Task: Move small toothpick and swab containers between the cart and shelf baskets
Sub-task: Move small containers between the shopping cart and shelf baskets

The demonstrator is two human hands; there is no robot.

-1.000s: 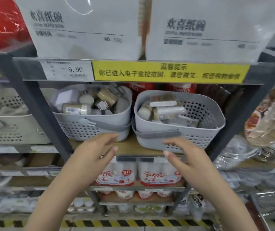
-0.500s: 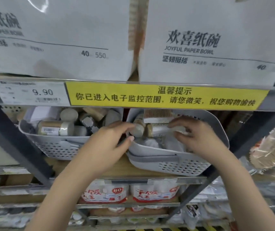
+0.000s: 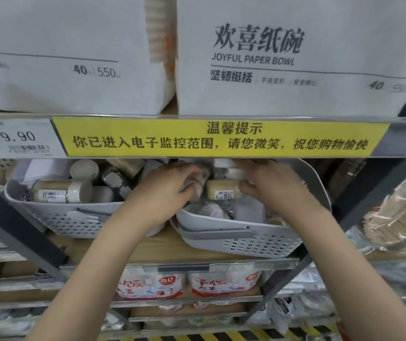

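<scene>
Two grey perforated baskets stand side by side on a wooden shelf. The left basket (image 3: 56, 217) holds several toothpick jars, one (image 3: 60, 191) lying on its side. Both my hands reach into the right basket (image 3: 258, 239). My left hand (image 3: 167, 185) curls its fingers round a small round container (image 3: 198, 182) at the basket's left end. My right hand (image 3: 268, 183) grips a clear box of toothpicks (image 3: 221, 190) with a barcode label. The backs of both baskets are hidden behind the yellow shelf sign (image 3: 221, 139).
Large white paper-bowl packs (image 3: 295, 57) fill the shelf above. Dark diagonal frame bars (image 3: 17, 225) cross at left and right. Stacked paper bowls (image 3: 398, 212) lie to the right. Red-and-white packs (image 3: 152, 284) sit on the shelf below. A striped floor line (image 3: 221, 337) runs along the bottom.
My hands rose from in front of the shelf edge into the right basket. The left hand closed on a round container; the right took hold of a toothpick box. The view moved closer.
</scene>
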